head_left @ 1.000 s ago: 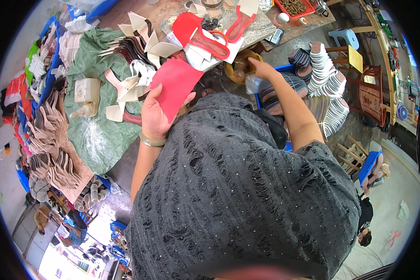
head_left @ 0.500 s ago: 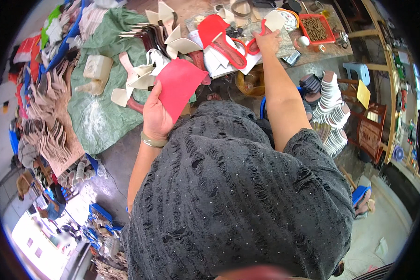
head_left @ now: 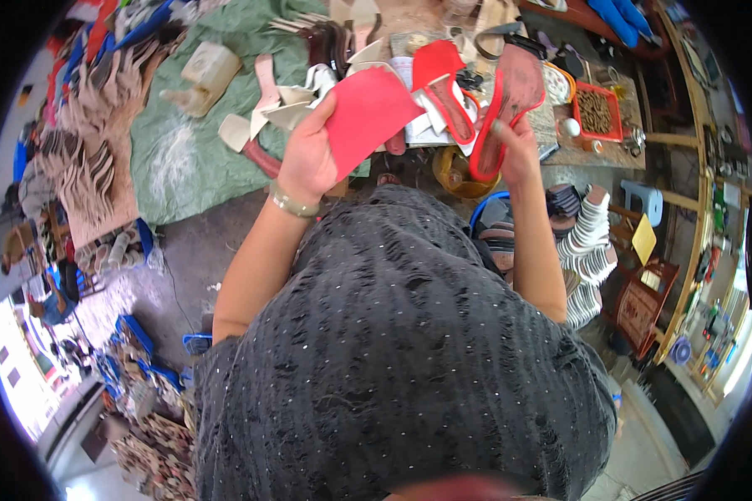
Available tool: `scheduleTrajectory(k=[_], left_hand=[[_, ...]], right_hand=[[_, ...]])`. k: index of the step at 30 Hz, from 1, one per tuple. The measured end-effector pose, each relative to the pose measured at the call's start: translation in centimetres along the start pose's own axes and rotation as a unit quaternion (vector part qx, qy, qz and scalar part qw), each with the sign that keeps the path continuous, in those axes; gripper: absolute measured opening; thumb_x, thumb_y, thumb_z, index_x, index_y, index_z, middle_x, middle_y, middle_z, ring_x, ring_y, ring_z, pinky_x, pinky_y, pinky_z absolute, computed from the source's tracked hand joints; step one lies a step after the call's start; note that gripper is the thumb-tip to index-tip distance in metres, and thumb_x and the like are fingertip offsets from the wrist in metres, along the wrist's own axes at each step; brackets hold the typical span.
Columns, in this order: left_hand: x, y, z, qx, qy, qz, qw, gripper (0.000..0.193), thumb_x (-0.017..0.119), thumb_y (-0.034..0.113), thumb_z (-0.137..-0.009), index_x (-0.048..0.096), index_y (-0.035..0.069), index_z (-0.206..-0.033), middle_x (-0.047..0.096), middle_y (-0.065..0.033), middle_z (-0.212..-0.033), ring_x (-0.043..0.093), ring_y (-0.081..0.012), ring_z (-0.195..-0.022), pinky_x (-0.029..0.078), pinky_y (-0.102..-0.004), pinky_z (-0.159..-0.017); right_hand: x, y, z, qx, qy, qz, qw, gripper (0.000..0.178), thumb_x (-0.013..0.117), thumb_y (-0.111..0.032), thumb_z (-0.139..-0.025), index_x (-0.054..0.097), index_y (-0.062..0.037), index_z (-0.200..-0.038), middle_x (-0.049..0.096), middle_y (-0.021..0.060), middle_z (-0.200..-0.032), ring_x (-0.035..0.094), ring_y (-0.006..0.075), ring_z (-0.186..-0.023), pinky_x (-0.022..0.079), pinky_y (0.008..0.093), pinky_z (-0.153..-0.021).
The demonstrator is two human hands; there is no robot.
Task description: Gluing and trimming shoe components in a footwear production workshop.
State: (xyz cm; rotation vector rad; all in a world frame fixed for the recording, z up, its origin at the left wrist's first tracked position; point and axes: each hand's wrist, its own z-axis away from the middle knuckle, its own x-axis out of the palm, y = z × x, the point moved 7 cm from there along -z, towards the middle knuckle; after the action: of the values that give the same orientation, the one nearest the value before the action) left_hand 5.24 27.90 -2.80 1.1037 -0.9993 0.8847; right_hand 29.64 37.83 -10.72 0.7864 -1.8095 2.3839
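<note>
My left hand [head_left: 307, 159] pinches a flat red sheet [head_left: 372, 121] by its left edge, thumb on top. In my right hand [head_left: 520, 149] is a shoe insole [head_left: 520, 82] with a red rim and a mottled pinkish-brown face, gripped near its narrower lower end and raised above the table's front edge. Between the two hands, another red-rimmed insole [head_left: 453, 110] lies on white sheets on the table. Just behind it is a second red piece [head_left: 437, 63].
Left of the table a green sheet [head_left: 163, 159] carries a whitish plastic jug [head_left: 211, 73] and pale shoe parts. An orange basket [head_left: 617, 111] of small brown pieces stands at the right. Below the table edge sits a yellow bin [head_left: 459, 177]; stacked insoles [head_left: 589, 234] stand beside my right arm.
My right hand has lifted the red-rimmed insole from the table and drawn it toward me, turning it upright. My left hand, still holding the red sheet, has shifted slightly right and up in view.
</note>
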Motion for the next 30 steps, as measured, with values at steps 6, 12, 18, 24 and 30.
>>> scheduleTrajectory(k=[6, 12, 18, 24, 30], left_hand=[[1.5, 0.3, -0.1, -0.016, -0.031, -0.006, 0.999, 0.047, 0.03, 0.031, -0.1, 0.04, -0.002, -0.133, 0.053, -0.0149, -0.126, 0.051, -0.0256, -0.117, 0.04, -0.0392, -0.1], [2.8, 0.3, 1.5, 0.001, -0.002, -0.069, 0.998, 0.044, 0.03, 0.028, -0.1, 0.041, -0.001, -0.132, 0.05, -0.014, -0.13, 0.049, -0.0248, -0.12, 0.038, -0.0403, -0.103], [4.9, 0.7, 2.7, 0.007, -0.071, -0.036, 0.997, 0.048, 0.032, 0.032, -0.1, 0.039, -0.001, -0.135, 0.048, -0.0135, -0.133, 0.048, -0.0252, -0.121, 0.036, -0.0405, -0.104], [4.7, 1.3, 3.4, 0.015, -0.076, -0.03, 0.997, 0.048, 0.03, 0.032, -0.1, 0.037, 0.0, -0.136, 0.047, -0.0149, -0.133, 0.047, -0.0256, -0.122, 0.037, -0.0413, -0.104], [5.0, 1.0, 3.7, 0.013, -0.092, -0.02, 0.996, 0.048, 0.029, 0.031, -0.1, 0.036, 0.0, -0.137, 0.047, -0.0145, -0.134, 0.047, -0.0253, -0.122, 0.038, -0.041, -0.103]], right_hand=[[12.5, -0.6, 6.9, -0.039, -0.138, 0.209, 0.967, 0.048, 0.082, -0.008, -0.06, 0.06, -0.0001, -0.102, 0.064, 0.0078, -0.101, 0.06, 0.0161, -0.095, 0.047, 0.0308, -0.085], [16.7, -1.5, 6.8, -0.155, -0.246, 0.282, 0.914, 0.039, 0.08, -0.012, -0.067, 0.063, -0.0004, -0.099, 0.067, 0.0072, -0.094, 0.063, 0.0142, -0.083, 0.05, 0.029, -0.076], [18.0, -0.4, 6.7, -0.141, -0.258, 0.302, 0.907, 0.05, 0.083, -0.015, -0.063, 0.062, -0.0019, -0.106, 0.064, 0.008, -0.104, 0.061, 0.0196, -0.096, 0.046, 0.0329, -0.087], [18.9, -0.5, 6.8, -0.15, -0.273, 0.306, 0.899, 0.052, 0.083, -0.016, -0.061, 0.061, -0.0017, -0.106, 0.064, 0.0086, -0.106, 0.06, 0.0209, -0.098, 0.046, 0.0335, -0.088], [19.0, -0.5, 6.8, -0.177, -0.273, 0.317, 0.891, 0.056, 0.084, -0.018, -0.059, 0.061, -0.0015, -0.107, 0.063, 0.0094, -0.108, 0.06, 0.0219, -0.1, 0.045, 0.034, -0.09]])
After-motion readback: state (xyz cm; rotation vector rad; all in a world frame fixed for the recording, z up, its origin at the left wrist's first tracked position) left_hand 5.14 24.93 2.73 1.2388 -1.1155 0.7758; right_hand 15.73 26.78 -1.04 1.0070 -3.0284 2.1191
